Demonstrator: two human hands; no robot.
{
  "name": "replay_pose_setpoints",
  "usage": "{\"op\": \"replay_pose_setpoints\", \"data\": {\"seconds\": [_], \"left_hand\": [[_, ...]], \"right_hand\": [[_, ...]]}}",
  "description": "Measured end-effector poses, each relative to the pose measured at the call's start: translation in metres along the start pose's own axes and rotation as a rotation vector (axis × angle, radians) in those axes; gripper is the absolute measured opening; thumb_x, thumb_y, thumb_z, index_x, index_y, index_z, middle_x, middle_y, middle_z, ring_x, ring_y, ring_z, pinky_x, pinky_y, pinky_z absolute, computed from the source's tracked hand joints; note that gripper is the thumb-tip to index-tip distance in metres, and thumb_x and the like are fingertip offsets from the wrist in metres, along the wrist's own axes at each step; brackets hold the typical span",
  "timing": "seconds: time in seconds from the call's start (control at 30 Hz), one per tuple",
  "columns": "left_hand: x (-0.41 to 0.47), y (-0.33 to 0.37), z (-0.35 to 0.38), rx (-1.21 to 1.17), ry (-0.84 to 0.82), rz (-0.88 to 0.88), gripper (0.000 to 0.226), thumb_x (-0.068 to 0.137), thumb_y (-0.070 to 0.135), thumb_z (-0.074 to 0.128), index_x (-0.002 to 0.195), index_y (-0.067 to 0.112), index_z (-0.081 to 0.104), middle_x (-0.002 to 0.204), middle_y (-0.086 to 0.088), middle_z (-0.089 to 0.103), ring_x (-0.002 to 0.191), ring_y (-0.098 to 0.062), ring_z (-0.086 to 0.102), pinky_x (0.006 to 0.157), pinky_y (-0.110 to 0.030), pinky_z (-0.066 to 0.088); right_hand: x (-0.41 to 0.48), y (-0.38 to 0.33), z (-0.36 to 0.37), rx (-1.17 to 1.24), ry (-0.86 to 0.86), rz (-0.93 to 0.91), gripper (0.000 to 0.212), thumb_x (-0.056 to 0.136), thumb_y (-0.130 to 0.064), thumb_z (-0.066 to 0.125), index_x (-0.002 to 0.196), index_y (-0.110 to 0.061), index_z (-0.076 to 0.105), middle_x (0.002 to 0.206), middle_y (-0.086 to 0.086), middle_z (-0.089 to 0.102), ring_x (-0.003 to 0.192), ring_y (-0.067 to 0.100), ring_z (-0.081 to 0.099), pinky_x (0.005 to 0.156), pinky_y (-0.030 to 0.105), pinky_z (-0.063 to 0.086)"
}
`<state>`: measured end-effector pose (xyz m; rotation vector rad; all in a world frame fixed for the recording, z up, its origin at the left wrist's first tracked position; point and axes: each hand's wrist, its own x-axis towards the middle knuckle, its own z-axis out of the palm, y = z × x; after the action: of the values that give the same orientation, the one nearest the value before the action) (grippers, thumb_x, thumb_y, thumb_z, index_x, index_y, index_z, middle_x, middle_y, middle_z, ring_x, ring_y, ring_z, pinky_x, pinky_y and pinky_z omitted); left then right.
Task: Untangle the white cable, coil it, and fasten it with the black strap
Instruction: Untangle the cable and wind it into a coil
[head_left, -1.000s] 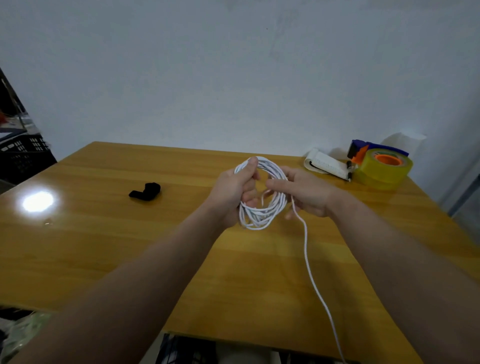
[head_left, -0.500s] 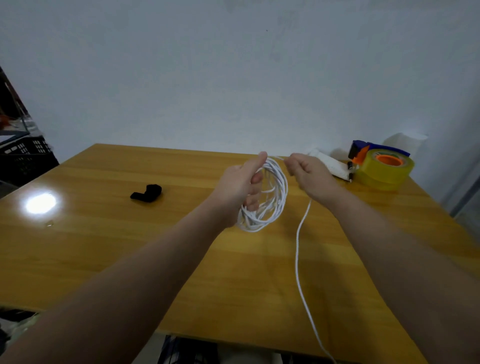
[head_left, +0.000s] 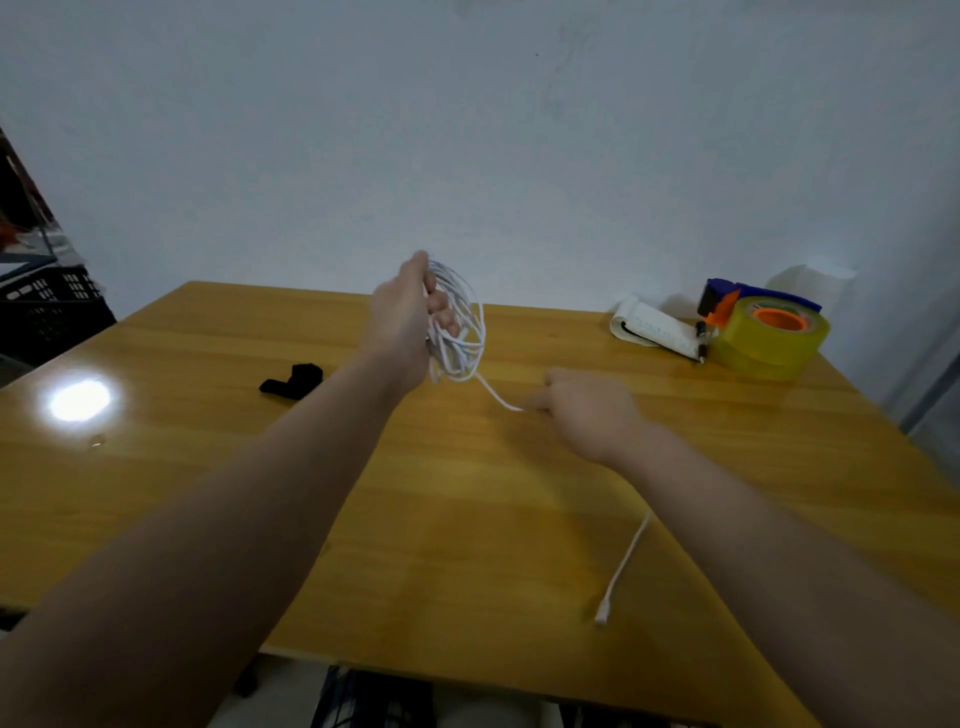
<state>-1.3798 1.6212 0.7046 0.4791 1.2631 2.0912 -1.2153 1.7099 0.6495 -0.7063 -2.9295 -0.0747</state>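
Coil: your white cable (head_left: 460, 332) is mostly wound into 1 bunch of loops. It's held up in the air over the far middle of the table (head_left: 467, 519), with the loops standing roughly upright.
Left hand: your left hand (head_left: 402, 322) has its fingers curled through the loops and its thumb up top, gripping the whole bunch.
Right hand: your right hand (head_left: 587, 410) sits lower and nearer, to the right of the coil. Its fingers are curled, pinching the 1 strand that runs down from the bottom of the coil. It's a bit blurry right at the fingertips.
Tail: the rest of the cable goes out of sight under your right forearm. It comes out on the near side and lies on the table, ending in a small plug (head_left: 602, 616) close to the near edge.
Strap: the black strap (head_left: 292, 382) lies crumpled on the table just left of your left forearm, apart from both hands.
Far right corner: a yellow tape roll (head_left: 769, 338) with an orange core, a notepad (head_left: 654, 330) left of it, and a pen (head_left: 701, 340) between the 2.
Far left: a dark crate (head_left: 47, 312) sits off the table.
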Motion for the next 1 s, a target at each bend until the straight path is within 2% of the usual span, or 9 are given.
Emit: {"op": "replay_pose_setpoints", "data": {"seconds": [0.17,0.23,0.33,0.47,0.6,0.73,0.8,0.9,1.0], "left_hand": [[0.003,-0.013,0.001,0.084,0.012,-0.063,0.029,0.099,0.017,0.042,0.070,0.010,0.041,0.056,-0.004,0.041,0.049,-0.017,0.041,0.054,-0.028,0.040],[0.001,-0.019,0.001,0.135,-0.046,-0.081,0.030,0.100,0.017,0.041,0.072,0.009,0.043,0.061,-0.006,0.041,0.052,-0.016,0.043,0.051,-0.025,0.041],[-0.004,-0.024,0.004,0.272,-0.157,-0.071,0.027,0.102,0.020,0.039,0.090,0.000,0.053,0.073,-0.012,0.052,0.063,-0.019,0.055,0.056,-0.028,0.048],[-0.014,-0.021,0.010,0.415,-0.250,-0.005,0.030,0.101,0.018,0.040,0.079,0.002,0.052,0.063,-0.008,0.051,0.060,-0.018,0.051,0.057,-0.030,0.044],[-0.028,-0.021,0.013,0.783,-0.373,0.100,0.034,0.097,0.018,0.042,0.066,0.011,0.056,0.061,-0.004,0.056,0.057,-0.013,0.055,0.060,-0.027,0.042],[-0.036,-0.023,0.015,0.700,-0.558,-0.019,0.038,0.096,0.035,0.046,0.068,0.011,0.053,0.063,-0.008,0.050,0.058,-0.020,0.047,0.061,-0.034,0.038],[-0.038,-0.023,0.016,0.595,-0.622,-0.084,0.037,0.099,0.035,0.042,0.069,0.014,0.048,0.059,-0.005,0.043,0.053,-0.019,0.042,0.058,-0.033,0.035],[-0.043,-0.024,0.013,0.706,-0.662,-0.099,0.051,0.096,0.057,0.030,0.069,0.016,0.044,0.055,-0.002,0.036,0.046,-0.018,0.037,0.050,-0.028,0.033],[-0.047,-0.024,0.011,0.698,-0.566,-0.012,0.046,0.089,0.055,0.051,0.059,0.020,0.050,0.050,0.002,0.031,0.041,-0.013,0.030,0.043,-0.023,0.029]], "right_hand": [[-0.007,-0.030,-0.048,-0.213,0.067,-0.364,0.038,0.097,-0.017,0.043,0.130,-0.033,0.055,0.111,0.005,0.046,0.106,0.025,0.048,0.069,0.030,0.020],[-0.003,-0.028,-0.063,-0.156,0.166,-0.481,0.036,0.091,-0.012,0.052,0.118,-0.034,0.064,0.104,0.001,0.050,0.095,0.020,0.048,0.067,0.029,0.017],[0.006,-0.018,-0.069,-0.085,0.291,-0.576,0.026,0.079,-0.007,0.060,0.091,-0.026,0.074,0.082,0.001,0.056,0.073,0.023,0.054,0.059,0.032,0.034],[0.007,-0.015,-0.075,0.170,0.298,-0.436,0.005,0.083,-0.017,0.066,0.084,-0.012,0.067,0.079,-0.008,0.053,0.077,0.020,0.056,0.067,0.033,0.043],[0.008,-0.008,-0.077,0.271,0.326,-0.256,0.027,0.076,-0.039,0.073,0.078,-0.018,0.057,0.064,-0.014,0.046,0.068,0.013,0.048,0.060,0.033,0.038],[0.009,0.006,-0.078,0.306,0.330,-0.091,0.045,0.060,-0.056,0.076,0.069,-0.020,0.051,0.058,-0.007,0.048,0.059,0.011,0.044,0.053,0.030,0.030],[0.010,0.016,-0.076,0.425,0.354,-0.077,0.047,0.058,-0.052,0.079,0.061,-0.021,0.043,0.053,-0.006,0.042,0.052,0.010,0.038,0.052,0.030,0.029],[0.009,0.035,-0.079,0.599,0.392,-0.036,0.047,0.064,-0.039,0.082,0.058,-0.021,0.039,0.052,-0.008,0.037,0.049,0.007,0.033,0.050,0.021,0.027],[0.005,0.048,-0.078,0.761,0.335,0.000,0.041,0.071,-0.027,0.080,0.062,-0.015,0.042,0.057,-0.005,0.035,0.050,0.003,0.029,0.048,0.017,0.026]]}}
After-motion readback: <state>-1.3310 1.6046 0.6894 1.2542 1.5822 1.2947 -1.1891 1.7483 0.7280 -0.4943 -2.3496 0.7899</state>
